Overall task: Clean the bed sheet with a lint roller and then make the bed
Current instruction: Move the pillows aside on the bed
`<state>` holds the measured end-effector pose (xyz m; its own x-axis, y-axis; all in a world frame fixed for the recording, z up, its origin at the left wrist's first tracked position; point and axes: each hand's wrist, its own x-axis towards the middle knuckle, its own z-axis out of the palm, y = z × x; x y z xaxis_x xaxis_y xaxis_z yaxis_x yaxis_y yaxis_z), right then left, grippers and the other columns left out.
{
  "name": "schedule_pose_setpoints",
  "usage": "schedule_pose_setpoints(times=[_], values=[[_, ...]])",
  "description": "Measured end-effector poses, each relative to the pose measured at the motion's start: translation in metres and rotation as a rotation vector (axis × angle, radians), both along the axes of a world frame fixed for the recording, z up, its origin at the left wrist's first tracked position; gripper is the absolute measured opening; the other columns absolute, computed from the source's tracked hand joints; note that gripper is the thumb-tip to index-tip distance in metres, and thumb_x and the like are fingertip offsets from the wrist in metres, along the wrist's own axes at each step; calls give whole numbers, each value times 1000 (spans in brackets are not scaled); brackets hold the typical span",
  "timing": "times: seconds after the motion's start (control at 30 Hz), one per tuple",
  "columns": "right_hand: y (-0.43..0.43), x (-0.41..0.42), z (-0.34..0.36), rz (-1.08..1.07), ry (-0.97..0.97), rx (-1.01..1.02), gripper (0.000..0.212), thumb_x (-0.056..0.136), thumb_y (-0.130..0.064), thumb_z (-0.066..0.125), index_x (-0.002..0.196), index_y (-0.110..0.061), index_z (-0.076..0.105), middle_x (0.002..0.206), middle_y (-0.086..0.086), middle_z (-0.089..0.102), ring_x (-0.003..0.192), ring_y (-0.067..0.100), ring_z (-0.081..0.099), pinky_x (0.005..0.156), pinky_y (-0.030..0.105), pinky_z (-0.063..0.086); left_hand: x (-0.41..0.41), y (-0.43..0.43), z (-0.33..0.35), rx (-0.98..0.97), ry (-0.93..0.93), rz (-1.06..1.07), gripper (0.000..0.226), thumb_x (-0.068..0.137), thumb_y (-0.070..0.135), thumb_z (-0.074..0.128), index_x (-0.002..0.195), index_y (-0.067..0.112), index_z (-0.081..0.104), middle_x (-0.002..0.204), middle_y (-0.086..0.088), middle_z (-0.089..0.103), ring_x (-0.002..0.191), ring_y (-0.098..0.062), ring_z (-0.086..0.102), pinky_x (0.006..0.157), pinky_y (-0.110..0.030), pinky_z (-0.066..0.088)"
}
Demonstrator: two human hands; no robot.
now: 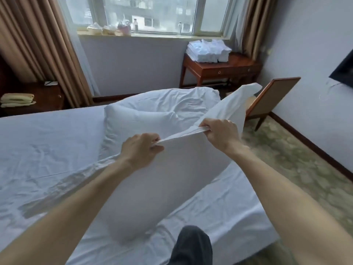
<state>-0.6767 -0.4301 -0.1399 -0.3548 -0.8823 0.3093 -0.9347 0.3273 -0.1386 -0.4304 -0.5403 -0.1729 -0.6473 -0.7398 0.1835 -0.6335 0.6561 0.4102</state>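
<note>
Spare pillow (137, 121) and duvet (181, 100) (rumpled) behind the near pillow (152, 188)

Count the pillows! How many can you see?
2. One pillow stands on the bed, its case gripped by the left hand and right hand; the other pillow lies behind it. The bunched duvet may hide more.
</note>
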Motion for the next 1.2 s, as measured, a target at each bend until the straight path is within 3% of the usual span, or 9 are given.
schedule_pose_setpoints(times=[0.23,0.47,0.6,0.7,0.83,0.97,1.2], values=[[46,-77,-69,-12,-93,195,22,93,-22,56,106,-32,72,99,0,73,98,29,65,70,33,36,-74,45,-57,113,-111,21,20,93,45,68,102,28,69,101,0,72,102,-30,63,69,-33,38],[88,-203,-130,84,-220,323,14,93,-31,61,102,-31,73,99,-4,72,99,27,64,70,35,46,-186,93,-98,188,-229,76,21,92,45,69,103,28,71,103,2,69,104,-27,62,71,-31,38],[107,-260,-143,199,-214,376,12,91,-30,62,98,-29,72,95,-3,72,96,29,64,74,39,51,-236,125,-114,248,-263,144,17,91,45,71,95,28,69,87,7,58,99,-25,61,69,-30,36],[116,-296,-139,236,-196,403,8,91,-32,63,93,-29,69,95,-2,70,96,29,63,74,39,50,-270,139,-111,245,-304,163,17,92,47,69,92,30,67,98,5,65,100,-24,60,70,-30,36],[105,-337,-132,237,-175,369,7,92,-30,63,93,-29,70,97,-2,70,98,30,61,74,39,47,-312,139,-107,224,-277,206,22,94,44,68,84,28,56,90,6,58,98,-26,59,70,-31,35],[90,-364,-131,215,-196,398,7,92,-30,64,95,-29,70,97,-3,71,98,29,63,76,38,49,-343,128,-116,185,-276,195,13,99,37,61,101,23,62,109,0,66,106,-28,60,70,-32,33],[43,-389,-151,159,-200,424,11,93,-29,63,99,-26,72,100,2,71,99,33,63,73,36,43,-379,64,-135,199,-264,186,12,98,30,62,103,20,64,112,-4,66,109,-28,59,70,-32,32]])
